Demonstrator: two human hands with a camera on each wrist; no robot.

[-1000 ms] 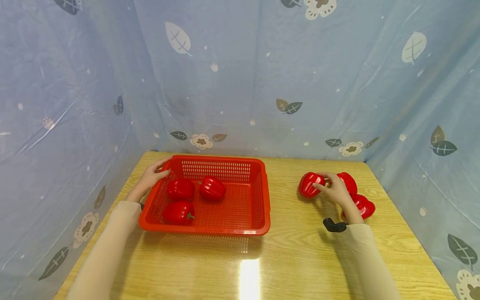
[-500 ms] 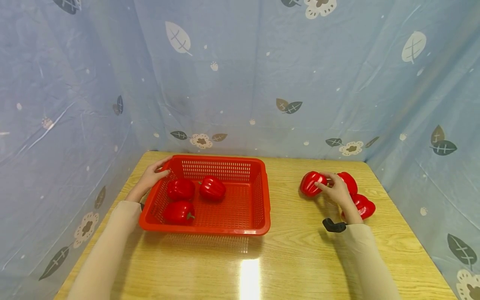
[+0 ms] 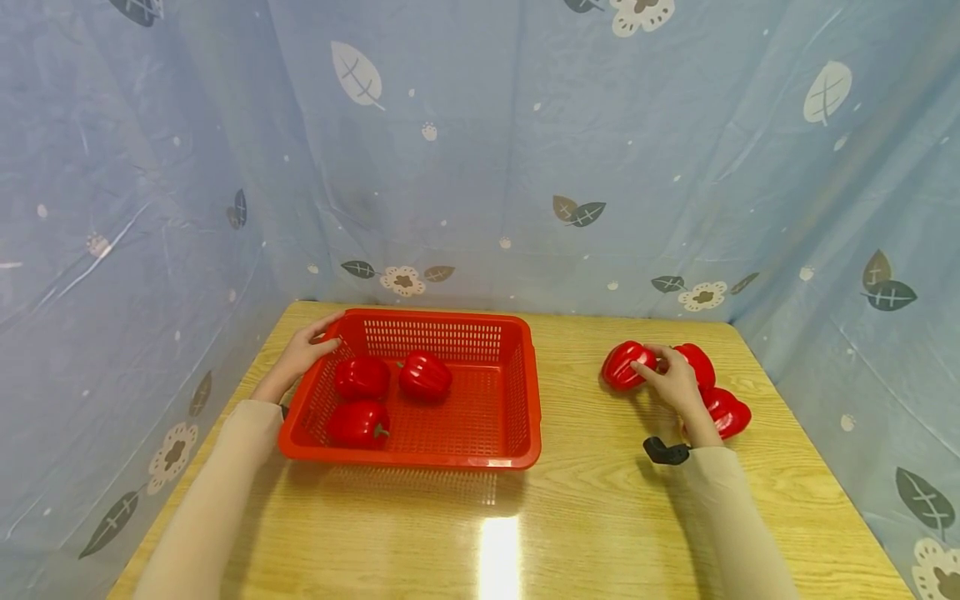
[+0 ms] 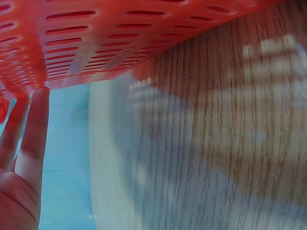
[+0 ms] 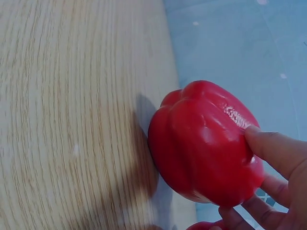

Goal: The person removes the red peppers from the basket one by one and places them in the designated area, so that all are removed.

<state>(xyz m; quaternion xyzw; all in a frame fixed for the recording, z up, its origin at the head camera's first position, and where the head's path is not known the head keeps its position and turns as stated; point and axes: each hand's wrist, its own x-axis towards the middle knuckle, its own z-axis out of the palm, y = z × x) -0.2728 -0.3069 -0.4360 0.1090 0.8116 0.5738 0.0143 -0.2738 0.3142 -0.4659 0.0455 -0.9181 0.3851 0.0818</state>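
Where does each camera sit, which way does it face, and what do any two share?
Head: worn on the head, facing forward and down at the table, red basket and blue cloth; left hand, right hand and both sleeves show.
Left wrist: worn there, facing the basket's slotted outside and the table; part of the left hand shows lower left.
Right wrist: worn there, facing the held pepper; part of the right hand shows lower right.
Shared: head and right wrist both show the held pepper; head and left wrist, the basket.

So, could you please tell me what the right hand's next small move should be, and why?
Probably carry the pepper left to the basket: the right hand pinches it, and bare floor shows beside the three peppers inside.
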